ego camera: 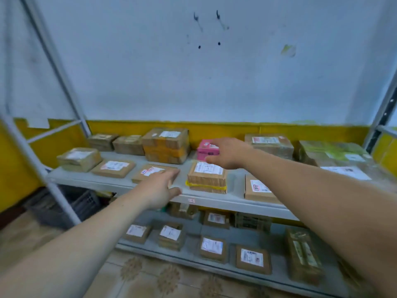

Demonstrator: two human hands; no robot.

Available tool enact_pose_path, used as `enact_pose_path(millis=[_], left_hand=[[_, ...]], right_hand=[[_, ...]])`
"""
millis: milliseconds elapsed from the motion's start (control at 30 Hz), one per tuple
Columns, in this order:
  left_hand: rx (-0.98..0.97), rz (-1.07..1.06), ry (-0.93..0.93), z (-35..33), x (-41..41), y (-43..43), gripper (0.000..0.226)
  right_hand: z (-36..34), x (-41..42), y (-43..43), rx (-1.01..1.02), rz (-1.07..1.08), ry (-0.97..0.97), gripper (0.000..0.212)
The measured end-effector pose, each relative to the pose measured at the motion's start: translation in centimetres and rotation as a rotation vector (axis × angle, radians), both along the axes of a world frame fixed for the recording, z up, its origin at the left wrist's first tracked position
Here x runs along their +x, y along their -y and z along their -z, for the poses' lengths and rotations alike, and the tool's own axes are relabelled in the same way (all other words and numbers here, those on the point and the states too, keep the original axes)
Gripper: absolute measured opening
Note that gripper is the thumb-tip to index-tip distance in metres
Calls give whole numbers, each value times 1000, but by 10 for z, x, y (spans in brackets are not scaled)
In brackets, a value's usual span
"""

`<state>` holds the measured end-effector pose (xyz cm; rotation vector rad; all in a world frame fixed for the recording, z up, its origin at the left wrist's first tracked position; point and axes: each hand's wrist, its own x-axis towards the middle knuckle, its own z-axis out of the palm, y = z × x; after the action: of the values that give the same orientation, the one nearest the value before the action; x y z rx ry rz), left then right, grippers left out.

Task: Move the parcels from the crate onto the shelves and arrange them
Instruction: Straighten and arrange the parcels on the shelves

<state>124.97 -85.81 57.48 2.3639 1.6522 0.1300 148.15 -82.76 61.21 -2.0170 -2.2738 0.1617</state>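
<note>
Several brown cardboard parcels with white labels lie on the grey upper shelf (234,201). A pink box (204,150) stands at its back. My right hand (227,153) hovers over the pink box and a yellow-taped parcel (207,179), fingers spread, holding nothing. Lower down, my left hand (161,188) is open at the shelf's front edge, beside a flat parcel (150,171). A dark crate (64,207) sits on the floor at the left, under the shelf.
The lower shelf (193,254) also carries several labelled parcels. White metal uprights (34,160) and a diagonal brace stand at the left, another upright at the right. Behind is a white and yellow wall. The floor is patterned tile.
</note>
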Motion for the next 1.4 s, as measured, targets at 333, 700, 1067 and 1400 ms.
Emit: enact_pose_path(millis=[333,700,1067,1400], left_hand=[[16,-265,-53,-27,-113,-66,65],[-17,-400,18,0,-297,-151,66],[-111,-467,61,18,-487,-272,63],[-239,-404,-10,77,-551,-430,66]], right_hand=[[-10,-136,-120,-7,-278,-78,71],[4,-325,-223,-28,-385,-80,70],[47,-494,-341,-155,-334,-65,72],[116,-552,-486,-263,-283,-107,70]])
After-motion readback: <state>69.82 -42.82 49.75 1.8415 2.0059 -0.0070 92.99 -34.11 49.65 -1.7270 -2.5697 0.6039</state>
